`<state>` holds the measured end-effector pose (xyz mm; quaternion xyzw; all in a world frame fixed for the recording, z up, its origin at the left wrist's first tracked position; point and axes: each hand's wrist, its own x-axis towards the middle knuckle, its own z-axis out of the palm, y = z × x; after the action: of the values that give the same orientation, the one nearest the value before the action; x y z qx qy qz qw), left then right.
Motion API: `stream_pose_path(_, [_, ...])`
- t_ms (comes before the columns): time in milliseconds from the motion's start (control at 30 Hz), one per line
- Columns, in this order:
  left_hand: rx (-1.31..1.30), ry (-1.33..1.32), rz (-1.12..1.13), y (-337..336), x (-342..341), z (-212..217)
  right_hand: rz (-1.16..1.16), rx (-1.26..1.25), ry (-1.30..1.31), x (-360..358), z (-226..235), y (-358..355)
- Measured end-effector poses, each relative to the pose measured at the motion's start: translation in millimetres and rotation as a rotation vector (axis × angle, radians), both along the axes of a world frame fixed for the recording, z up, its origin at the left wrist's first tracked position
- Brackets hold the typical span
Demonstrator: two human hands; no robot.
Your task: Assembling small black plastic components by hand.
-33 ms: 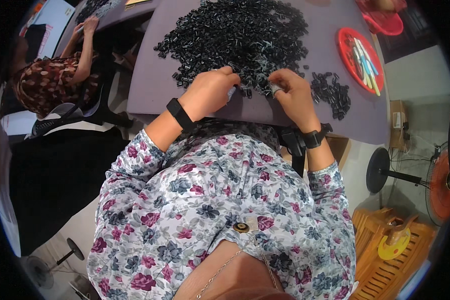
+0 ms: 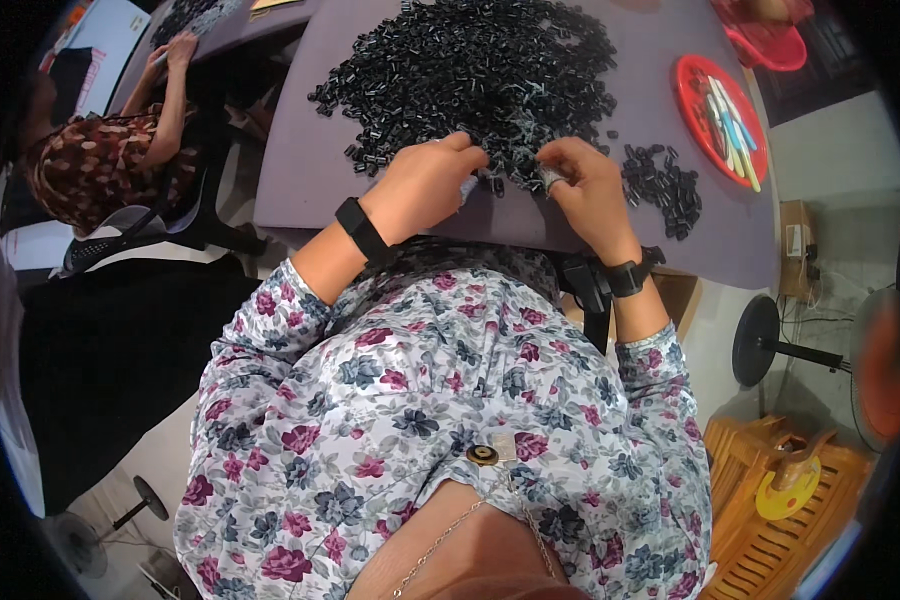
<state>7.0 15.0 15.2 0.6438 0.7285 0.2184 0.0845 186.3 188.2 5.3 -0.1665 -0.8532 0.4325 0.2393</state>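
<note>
A wide heap of small black tube-shaped plastic pieces [image 2: 460,70] covers the middle of the table, with pale thread-like shavings [image 2: 530,130] among its near pieces. My left hand [image 2: 425,185] is closed at the heap's near edge, its fingertips pinched; a whitish-blue bit [image 2: 466,188] shows beneath them, too small to name. Opposite it, my right hand [image 2: 588,190] has curled fingers, with something pale [image 2: 550,178] at the thumb and fingertips that I cannot make out. One loose black piece [image 2: 497,187] lies between the hands. Both wrists wear black bands.
A smaller pile of black pieces [image 2: 662,190] lies right of my right hand. Beyond it, a red round tray [image 2: 682,85] holds several white, blue and yellowish-handled tools. At far left another person [image 2: 110,160] works at a table. An orange fan [image 2: 880,370] and wooden seat [image 2: 770,540] are at right.
My left hand has shifted very slightly to the right. My right hand and the piles look the same.
</note>
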Motion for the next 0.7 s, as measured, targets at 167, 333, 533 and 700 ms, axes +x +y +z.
stream_pose_path(167, [0.051,-0.01,-0.166,14.9,9.3,-5.6,0.002,-0.02,-0.02,-0.4,-5.1,5.4])
stream_pose_path(333, [-0.049,0.091,-0.142,20.0,4.6,-7.1,0.016,-0.18,-0.033,2.6,-10.2,8.4])
stream_pose_path(533, [-0.103,-0.015,0.002,12.5,-0.9,-4.3,0.025,-0.149,0.08,3.7,-15.4,9.7])
stream_pose_path(700, [-0.062,-0.002,-0.028,12.9,-1.1,-1.3,0.019,-0.061,-0.01,9.0,1.2,7.2])
